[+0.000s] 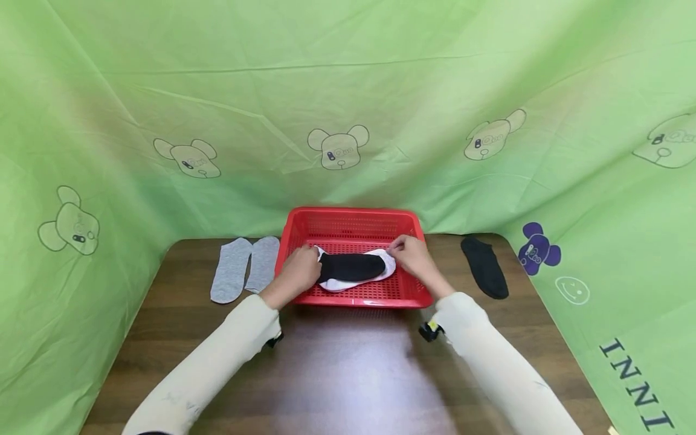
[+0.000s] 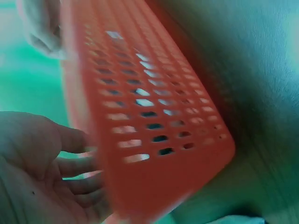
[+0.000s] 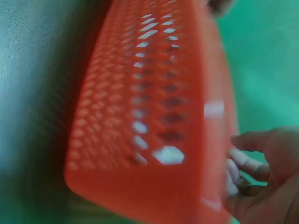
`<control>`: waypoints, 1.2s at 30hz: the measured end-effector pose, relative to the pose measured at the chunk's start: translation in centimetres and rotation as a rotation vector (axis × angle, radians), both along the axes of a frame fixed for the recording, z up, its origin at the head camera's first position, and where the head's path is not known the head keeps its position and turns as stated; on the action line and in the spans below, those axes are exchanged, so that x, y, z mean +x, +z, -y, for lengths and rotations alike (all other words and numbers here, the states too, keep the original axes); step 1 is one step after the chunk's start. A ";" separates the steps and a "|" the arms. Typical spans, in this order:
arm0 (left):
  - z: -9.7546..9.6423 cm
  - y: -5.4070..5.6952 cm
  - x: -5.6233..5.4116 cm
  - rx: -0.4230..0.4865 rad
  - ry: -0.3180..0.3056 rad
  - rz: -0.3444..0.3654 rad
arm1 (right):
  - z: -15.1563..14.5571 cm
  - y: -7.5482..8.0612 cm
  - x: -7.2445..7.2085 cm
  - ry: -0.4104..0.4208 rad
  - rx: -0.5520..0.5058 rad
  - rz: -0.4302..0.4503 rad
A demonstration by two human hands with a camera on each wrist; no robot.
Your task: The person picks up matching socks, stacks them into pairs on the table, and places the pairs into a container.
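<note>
A red perforated plastic basket [image 1: 348, 302] stands on the table, its near wall filling much of both wrist views. Inside it lie a white sock [image 1: 390, 266] and, on top, a black sock [image 1: 353, 267], both stretched sideways. My left hand [image 1: 302, 267] reaches over the rim and grips the left end of the black sock, close to the white one's edge; in the left wrist view the rim hides its fingertips. At the other end my right hand [image 1: 411, 254] pinches the edge of the white sock between thumb and fingers.
Two grey socks [image 1: 231, 270] lie flat on the brown table [image 1: 348, 368] left of the basket. Another black sock [image 1: 485, 267] lies to its right. A green printed cloth [image 1: 348, 90] hangs behind and along both sides.
</note>
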State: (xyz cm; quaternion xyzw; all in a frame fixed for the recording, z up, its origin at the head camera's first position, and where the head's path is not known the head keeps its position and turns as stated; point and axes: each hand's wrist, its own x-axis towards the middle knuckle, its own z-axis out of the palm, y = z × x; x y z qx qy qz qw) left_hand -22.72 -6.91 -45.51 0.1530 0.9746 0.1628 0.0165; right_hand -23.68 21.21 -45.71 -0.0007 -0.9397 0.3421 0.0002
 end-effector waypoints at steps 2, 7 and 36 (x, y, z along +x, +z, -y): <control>0.5 0.8 1.5 0.028 -0.054 -0.074 | -1.5 1.3 1.0 0.026 0.006 -0.061; 2.6 1.5 4.7 0.079 -0.162 -0.277 | -6.8 3.1 3.2 0.005 0.068 -0.130; 8.7 -2.2 9.4 -0.006 -0.369 -0.385 | -19.8 -8.5 8.9 0.087 0.531 -0.309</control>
